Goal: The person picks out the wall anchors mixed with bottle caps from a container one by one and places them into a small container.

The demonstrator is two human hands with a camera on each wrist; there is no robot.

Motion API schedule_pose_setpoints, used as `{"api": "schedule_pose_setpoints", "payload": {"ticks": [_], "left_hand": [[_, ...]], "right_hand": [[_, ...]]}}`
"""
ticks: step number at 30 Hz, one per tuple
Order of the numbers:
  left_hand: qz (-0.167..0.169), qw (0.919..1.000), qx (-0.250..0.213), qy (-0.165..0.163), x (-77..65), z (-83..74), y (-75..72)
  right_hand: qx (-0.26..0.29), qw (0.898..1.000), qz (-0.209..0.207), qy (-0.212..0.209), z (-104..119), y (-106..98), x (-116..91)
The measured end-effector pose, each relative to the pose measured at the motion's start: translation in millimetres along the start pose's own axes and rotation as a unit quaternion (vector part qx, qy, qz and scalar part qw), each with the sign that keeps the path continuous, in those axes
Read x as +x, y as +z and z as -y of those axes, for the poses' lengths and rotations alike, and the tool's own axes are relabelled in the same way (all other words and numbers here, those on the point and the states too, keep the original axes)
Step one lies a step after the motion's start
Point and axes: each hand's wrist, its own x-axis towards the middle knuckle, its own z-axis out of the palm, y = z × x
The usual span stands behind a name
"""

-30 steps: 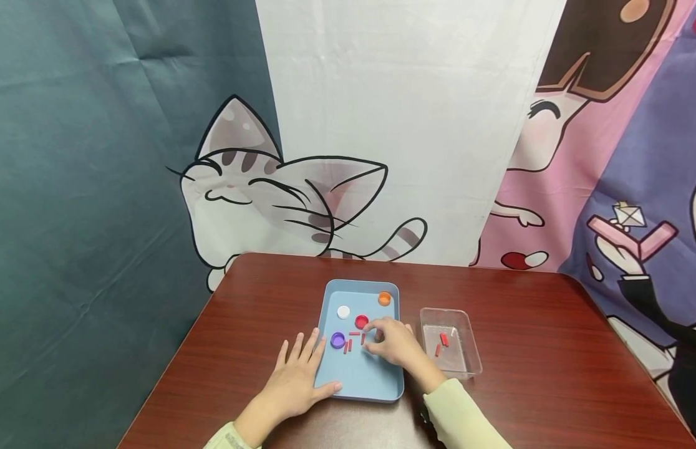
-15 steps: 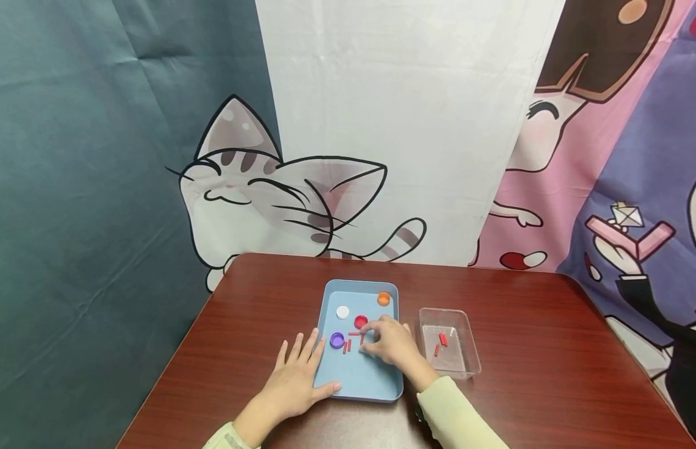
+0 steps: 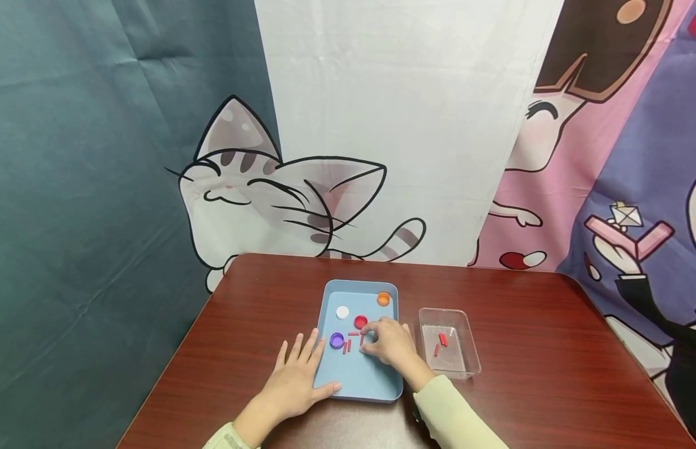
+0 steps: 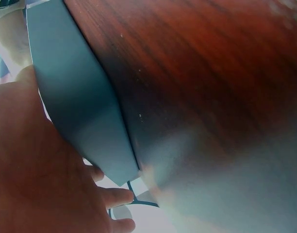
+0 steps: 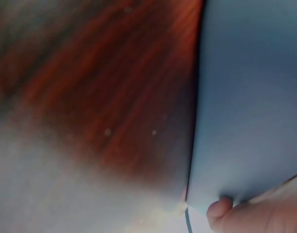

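My left hand [image 3: 292, 380] lies with spread fingers over the left edge of the blue tray [image 3: 362, 383], its thumb on the near rim. My right hand [image 3: 394, 343] is over the tray's right side, thumb and index finger at the two ends of a small red stick [image 3: 362, 340], pinching it. Beside that stick lie a crosswise red stick [image 3: 353, 333] and two upright ones, the nearer-left red stick [image 3: 345, 347] and its neighbour. A red cap [image 3: 360, 322] sits just beyond the fingertips, and a purple cap [image 3: 337, 340] to the left.
A white cap [image 3: 342, 312] and an orange cap [image 3: 383, 299] sit farther back in the tray. To the right, a clear plastic box [image 3: 457, 365] holds a few red pieces [image 3: 443, 340]. All stand on a brown wooden table [image 3: 527, 362] before a printed curtain [image 3: 415, 112].
The right hand shifts very slightly left and its forearm moves a little left; its fingers stay at the red stick. The left hand stays put on the tray.
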Motion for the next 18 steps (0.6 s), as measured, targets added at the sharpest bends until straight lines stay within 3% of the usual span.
{"api": "schedule_pose_setpoints", "payload": {"ticks": [18], "left_hand": [[0.003,1.0,-0.001,-0.002,0.8,0.8,1.1]], "right_hand": [[-0.023,1.0,-0.003,0.019,3.1,1.0,1.9]]}}
